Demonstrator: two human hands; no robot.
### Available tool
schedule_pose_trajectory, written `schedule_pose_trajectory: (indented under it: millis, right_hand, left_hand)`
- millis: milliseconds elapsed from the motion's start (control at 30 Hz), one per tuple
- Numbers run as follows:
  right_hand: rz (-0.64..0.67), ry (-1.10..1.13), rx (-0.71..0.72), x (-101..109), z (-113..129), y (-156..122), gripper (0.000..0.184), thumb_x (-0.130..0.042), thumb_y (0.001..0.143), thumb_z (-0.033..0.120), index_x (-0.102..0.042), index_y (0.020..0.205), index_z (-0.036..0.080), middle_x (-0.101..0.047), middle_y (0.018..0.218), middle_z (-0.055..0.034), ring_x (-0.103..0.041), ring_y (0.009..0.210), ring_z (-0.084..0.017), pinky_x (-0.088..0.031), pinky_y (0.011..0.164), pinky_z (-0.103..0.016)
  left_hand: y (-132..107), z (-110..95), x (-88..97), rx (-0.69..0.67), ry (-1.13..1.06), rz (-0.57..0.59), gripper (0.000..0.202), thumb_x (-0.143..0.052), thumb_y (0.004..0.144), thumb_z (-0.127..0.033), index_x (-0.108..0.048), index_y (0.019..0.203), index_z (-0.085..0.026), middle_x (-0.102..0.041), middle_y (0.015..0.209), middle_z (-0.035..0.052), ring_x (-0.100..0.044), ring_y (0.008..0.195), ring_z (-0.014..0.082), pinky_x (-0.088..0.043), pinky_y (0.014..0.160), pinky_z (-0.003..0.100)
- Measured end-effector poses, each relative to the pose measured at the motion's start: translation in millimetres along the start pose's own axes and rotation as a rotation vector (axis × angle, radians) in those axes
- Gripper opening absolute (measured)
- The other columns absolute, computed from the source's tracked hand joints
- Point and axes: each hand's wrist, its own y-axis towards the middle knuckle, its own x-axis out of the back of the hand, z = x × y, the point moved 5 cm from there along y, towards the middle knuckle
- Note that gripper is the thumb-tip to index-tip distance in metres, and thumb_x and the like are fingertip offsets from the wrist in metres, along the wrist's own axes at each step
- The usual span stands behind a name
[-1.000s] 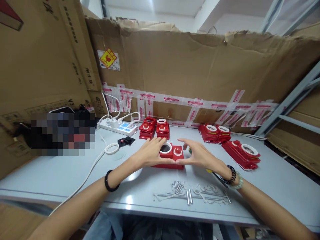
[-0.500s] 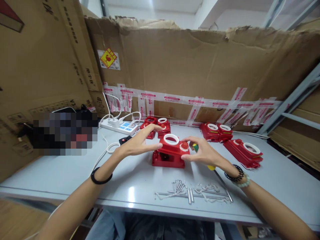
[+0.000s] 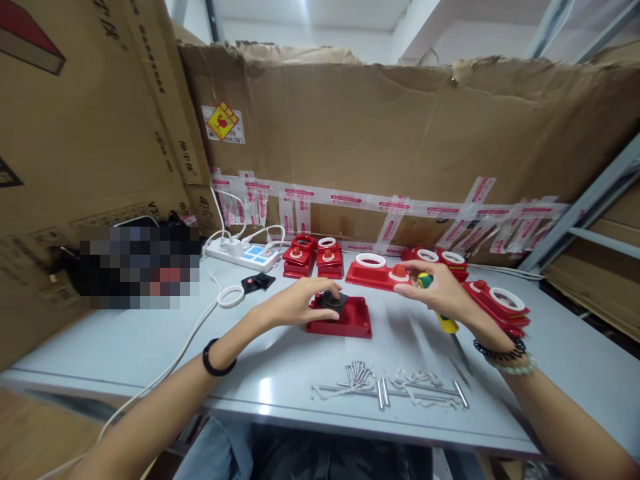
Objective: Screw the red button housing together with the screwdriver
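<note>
My left hand (image 3: 295, 303) pinches a flat black piece with a round raised middle (image 3: 336, 303) between thumb and fingers. It holds this tilted over the left part of an open red box base (image 3: 356, 328) on the table. Farther back and to the right, my right hand (image 3: 443, 293) grips the end of a red cover (image 3: 367, 275), which carries a white ring and a round red knob. Tucked into the same hand is a screwdriver (image 3: 447, 324) with a yellow and green handle, its shaft slanting toward the table's front and blurred.
Two red units (image 3: 299, 257) stand at the back; more red units (image 3: 500, 307) are at the right. Screws (image 3: 359, 375), metal rods (image 3: 384, 393) and white strings lie near the front edge. A power strip (image 3: 245, 253), a white cable and a black piece (image 3: 257, 283) are at left.
The red cover has come off its base and moved back and right with my right hand. My left hand has left the cover and now holds the black piece over the base.
</note>
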Motion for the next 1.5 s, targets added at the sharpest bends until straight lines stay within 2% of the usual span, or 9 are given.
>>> schedule_pose_trajectory:
  millis: [167, 400, 600, 700, 833, 1033, 1167, 1367, 1500]
  right_hand:
    - [0.005, 0.019, -0.027, 0, -4, 1, 0.06, -0.065, 0.063, 0.056, -0.063, 0.105, 0.013, -0.057, 0.068, -0.002, -0.048, 0.05, -0.012, -0.038, 0.039, -0.025]
    - [0.002, 0.03, -0.034, -1, -5, 0, 0.062, -0.066, 0.062, 0.056, -0.063, 0.106, 0.013, -0.055, 0.064, -0.0005, -0.046, 0.049, -0.011, -0.037, 0.039, -0.024]
    - [0.015, 0.008, -0.021, -4, -3, -1, 0.061, -0.066, 0.062, 0.056, -0.064, 0.105, 0.013, -0.055, 0.06, 0.0004, -0.044, 0.045, -0.011, -0.037, 0.04, -0.025]
    - [0.011, -0.017, -0.014, -3, -1, -1, 0.062, -0.066, 0.062, 0.056, -0.064, 0.106, 0.012, -0.053, 0.055, 0.0019, -0.043, 0.043, -0.011, -0.038, 0.041, -0.026]
    - [-0.002, -0.026, 0.008, -2, 1, -1, 0.059, -0.066, 0.061, 0.056, -0.066, 0.102, 0.013, -0.055, 0.056, 0.0016, -0.046, 0.047, -0.012, -0.04, 0.047, -0.027]
    - [0.002, -0.014, 0.031, -4, -1, -1, 0.057, -0.066, 0.062, 0.055, -0.066, 0.101, 0.014, -0.063, 0.069, -0.0023, -0.052, 0.057, -0.014, -0.043, 0.054, -0.029]
    - [0.018, -0.034, 0.05, -6, 1, -3, 0.055, -0.066, 0.063, 0.053, -0.065, 0.102, 0.014, -0.064, 0.07, -0.0028, -0.054, 0.058, -0.015, -0.045, 0.057, -0.03]
    - [-0.086, -0.1, 0.271, -13, 25, -16, 0.048, -0.071, 0.062, 0.043, -0.06, 0.101, 0.016, -0.064, 0.098, -0.0073, -0.06, 0.086, -0.021, -0.048, 0.077, -0.034]
    - [-0.174, -0.198, 0.444, -22, 45, -31, 0.052, -0.07, 0.064, 0.039, -0.054, 0.107, 0.014, -0.061, 0.102, -0.0109, -0.059, 0.09, -0.023, -0.05, 0.077, -0.036]
  left_hand:
    - [2, 3, 4.8, -0.03, -0.004, -0.095, 0.025, -0.062, 0.081, -0.039, -0.059, 0.091, -0.016, -0.065, 0.098, 0.0067, -0.06, 0.089, 0.0173, -0.045, 0.079, 0.028]
    - [-26, 41, 71.6, 0.168, 0.217, -0.314, 0.03, -0.062, 0.078, -0.046, -0.059, 0.086, -0.017, -0.064, 0.093, 0.0053, -0.058, 0.082, 0.0173, -0.043, 0.07, 0.027]
    - [-53, 113, 78.6, 0.487, 0.398, -0.101, 0.039, -0.066, 0.067, -0.054, -0.058, 0.073, -0.016, -0.062, 0.077, 0.005, -0.056, 0.073, 0.0199, -0.039, 0.063, 0.027]
    - [-60, 126, 75.7, 0.57, 0.383, -0.024, 0.042, -0.068, 0.062, -0.054, -0.059, 0.076, -0.016, -0.063, 0.079, 0.0057, -0.057, 0.075, 0.0218, -0.04, 0.063, 0.027]
    - [-64, 111, 83.0, 0.567, 0.362, -0.014, 0.044, -0.069, 0.058, -0.054, -0.058, 0.08, -0.017, -0.062, 0.086, 0.0053, -0.057, 0.083, 0.0228, -0.041, 0.071, 0.028]
    - [-75, 96, 69.1, 0.773, 0.284, 0.289, 0.036, -0.071, 0.052, -0.033, -0.057, 0.082, -0.018, -0.06, 0.085, 0.0011, -0.058, 0.078, 0.0202, -0.042, 0.065, 0.025]
    - [-78, 99, 66.7, 0.829, 0.345, 0.349, 0.035, -0.071, 0.05, -0.027, -0.059, 0.081, -0.019, -0.059, 0.087, 0.0012, -0.057, 0.08, 0.021, -0.043, 0.069, 0.026]
    - [-26, 28, 57.6, 0.285, 0.245, -0.138, 0.04, -0.054, 0.081, -0.047, -0.051, 0.111, -0.02, -0.054, 0.105, 0.0066, -0.052, 0.094, 0.0208, -0.043, 0.084, 0.033]
    - [13, -23, 22.3, 0.073, 0.198, -0.18, 0.045, -0.046, 0.088, -0.048, -0.04, 0.126, -0.025, -0.048, 0.112, 0.0068, -0.052, 0.096, 0.0201, -0.043, 0.088, 0.036]
